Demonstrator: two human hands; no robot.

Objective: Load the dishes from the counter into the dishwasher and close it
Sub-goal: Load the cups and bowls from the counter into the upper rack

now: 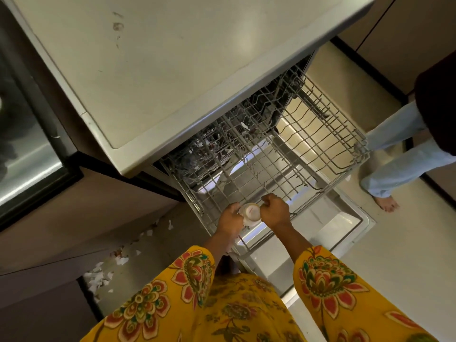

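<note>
Both hands hold one small cup (251, 213) over the near edge of the rack (283, 154). The left hand (230, 218) wraps round the cup's left side, with its fingers curled. The right hand (275, 210) is bunched up against the cup's right side, and it looks like it pinches the rim, but its fingertips are hidden behind the knuckles. The cup is pale, with a pinkish mark on the part facing up. I cannot tell if that part is the mouth or the bottom.

The biggest thing here is the counter (158, 70). It is wide and pale, with a few brown spots near the top. It covers the back half of the rack, so what is under there is dark and hard to make out. Some white bits show in the shadow.

The rack is grey wire and is pulled out. Its front part looks bare. Below it lies the open door (333, 225), flat and shiny, partly seen through the wires.

On the left is a dark oven (32, 154) with a shiny glass front, cut off by the edge.

The person loading wears yellow sleeves (328, 275) with red flowers.

Another person's legs (404, 154) in light blue jeans stand to the right of the rack, with one bare foot on the floor. The rest of them is cut off.

Small white scraps (101, 275) lie on the floor by the left cupboard.
</note>
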